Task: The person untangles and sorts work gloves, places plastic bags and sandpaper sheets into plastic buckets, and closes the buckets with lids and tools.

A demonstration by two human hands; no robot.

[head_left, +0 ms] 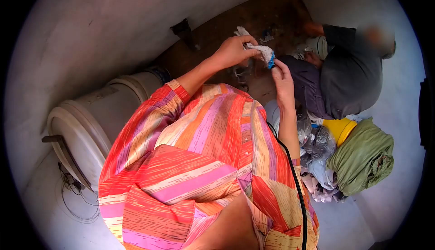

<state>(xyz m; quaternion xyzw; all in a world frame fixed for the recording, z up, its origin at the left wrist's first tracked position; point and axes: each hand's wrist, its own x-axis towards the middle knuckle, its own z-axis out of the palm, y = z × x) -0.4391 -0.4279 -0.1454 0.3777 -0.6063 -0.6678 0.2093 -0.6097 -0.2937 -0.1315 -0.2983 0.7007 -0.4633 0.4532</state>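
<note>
My left hand (234, 51) is closed around a crumpled white cloth-like piece with a blue end (263, 51), whose exact kind I cannot make out. Part of it sticks out above my fingers. At its blue end, the fingertips of my right hand (283, 78) are pinched together against the edge. Both hands are held out in front of my striped shirt (204, 127), above a brown floor area (267, 5).
Another person in dark clothes (353, 73) sits at the right, by a white container (317, 47). Nearby lie a yellow container (339, 128), a green cloth bundle (364, 157) and clear plastic bags (321, 142). A large pale barrel (97, 114) lies left; a black cable (290, 159) crosses my shirt.
</note>
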